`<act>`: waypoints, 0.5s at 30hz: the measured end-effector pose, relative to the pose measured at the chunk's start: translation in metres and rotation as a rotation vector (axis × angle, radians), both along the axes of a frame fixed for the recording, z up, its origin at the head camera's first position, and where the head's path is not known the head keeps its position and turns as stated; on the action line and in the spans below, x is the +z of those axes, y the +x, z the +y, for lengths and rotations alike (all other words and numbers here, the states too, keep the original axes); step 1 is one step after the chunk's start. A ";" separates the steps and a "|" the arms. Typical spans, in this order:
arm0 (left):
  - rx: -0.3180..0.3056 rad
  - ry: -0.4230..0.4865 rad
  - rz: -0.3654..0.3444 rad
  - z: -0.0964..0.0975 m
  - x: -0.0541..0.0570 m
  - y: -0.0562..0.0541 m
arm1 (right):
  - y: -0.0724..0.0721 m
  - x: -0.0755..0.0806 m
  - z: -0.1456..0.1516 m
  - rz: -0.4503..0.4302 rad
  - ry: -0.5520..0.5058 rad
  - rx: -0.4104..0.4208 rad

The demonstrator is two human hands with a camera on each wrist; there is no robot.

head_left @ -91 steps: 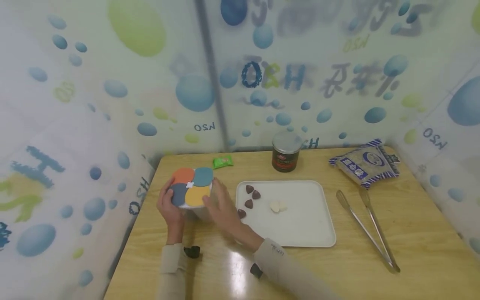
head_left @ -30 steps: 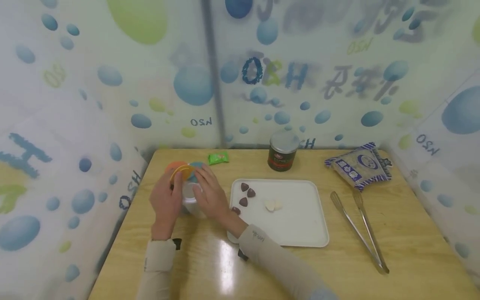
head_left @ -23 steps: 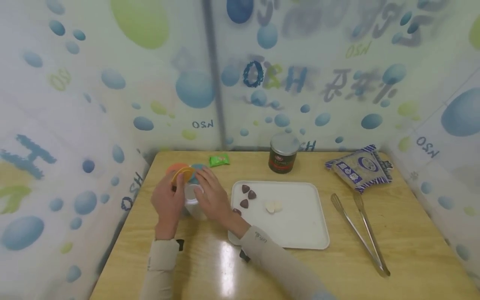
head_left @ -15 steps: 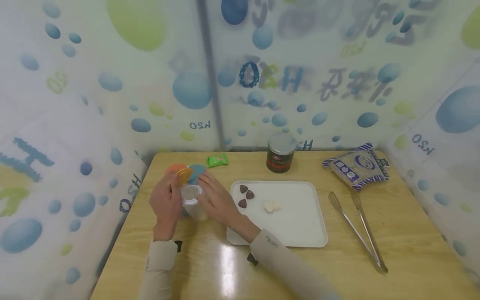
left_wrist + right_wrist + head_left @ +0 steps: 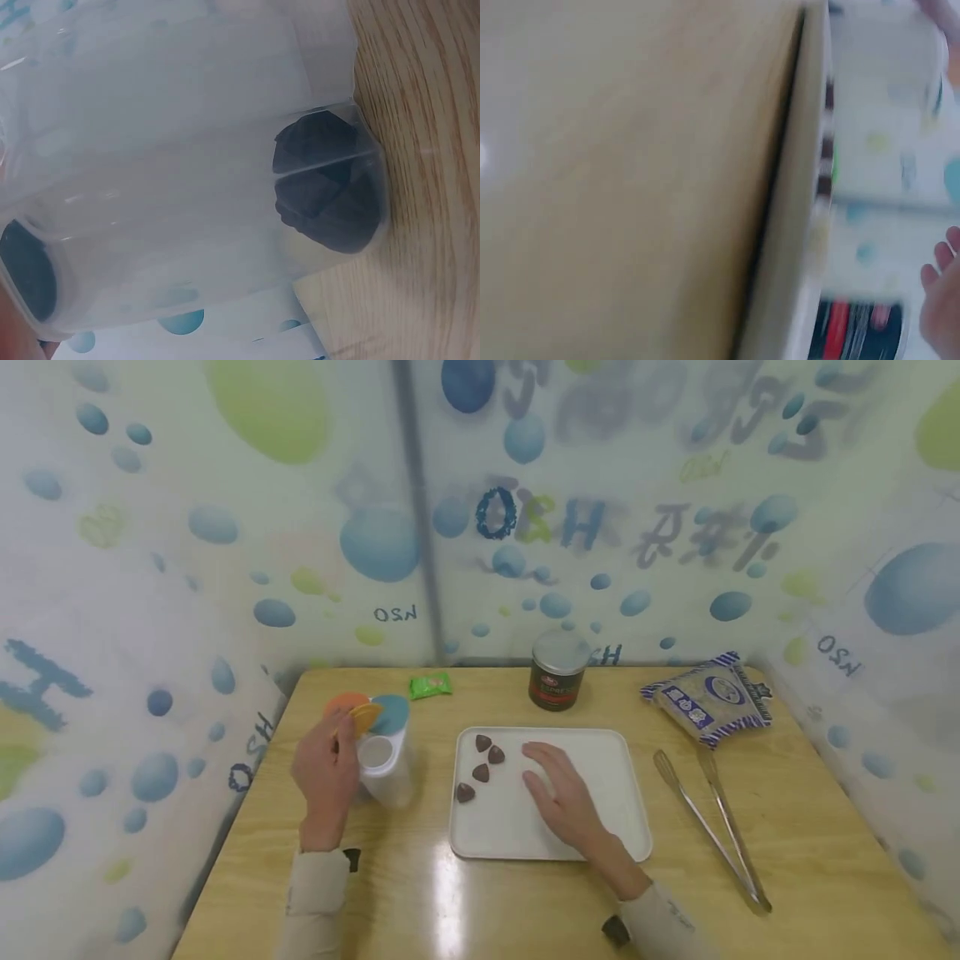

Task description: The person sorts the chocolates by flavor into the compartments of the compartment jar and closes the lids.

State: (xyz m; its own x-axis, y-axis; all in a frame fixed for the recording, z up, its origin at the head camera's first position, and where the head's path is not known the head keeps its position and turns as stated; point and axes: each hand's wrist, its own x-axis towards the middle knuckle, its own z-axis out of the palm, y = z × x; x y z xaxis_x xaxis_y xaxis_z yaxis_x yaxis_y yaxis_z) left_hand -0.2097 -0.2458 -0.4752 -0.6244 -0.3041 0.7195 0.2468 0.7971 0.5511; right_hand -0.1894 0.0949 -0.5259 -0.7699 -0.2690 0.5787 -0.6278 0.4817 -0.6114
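Observation:
At the left of the table stands a clear compartment box point(image 5: 393, 783) with coloured lids, the orange lid point(image 5: 347, 700) and blue lid point(image 5: 392, 717) lying flat. My left hand point(image 5: 324, 772) pinches the tilted yellow lid point(image 5: 366, 718), and the compartment in front is uncovered. In the left wrist view, dark faceted pieces point(image 5: 326, 187) lie at the bottom of the box. My right hand point(image 5: 564, 797) hovers over the white tray point(image 5: 487, 843) with spread fingers; it hides the white pieces there. Several dark brown chocolates point(image 5: 481, 772) sit along the tray's left side.
A green packet point(image 5: 431, 685) lies behind the box. An espresso tin point(image 5: 557, 677) stands behind the tray. To the right are a clipped blue-and-white bag point(image 5: 708, 697) and metal tongs point(image 5: 720, 831). Patterned walls enclose the table point(image 5: 405, 893).
Both hands were around the box, and the yellow lid has come up under my left hand. My right hand has since left the box and moved right, over the tray.

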 end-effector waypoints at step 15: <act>-0.007 0.035 0.019 0.004 -0.005 -0.002 | 0.059 -0.019 0.191 -0.365 0.002 -0.496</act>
State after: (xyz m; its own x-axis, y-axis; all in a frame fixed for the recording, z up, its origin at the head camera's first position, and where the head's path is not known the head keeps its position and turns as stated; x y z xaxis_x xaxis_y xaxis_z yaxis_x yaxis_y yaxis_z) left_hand -0.2116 -0.2420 -0.4798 -0.6129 -0.3246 0.7204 0.2631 0.7758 0.5735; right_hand -0.1301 0.2858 -0.5447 -0.9519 0.1715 0.2540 -0.0787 0.6642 -0.7434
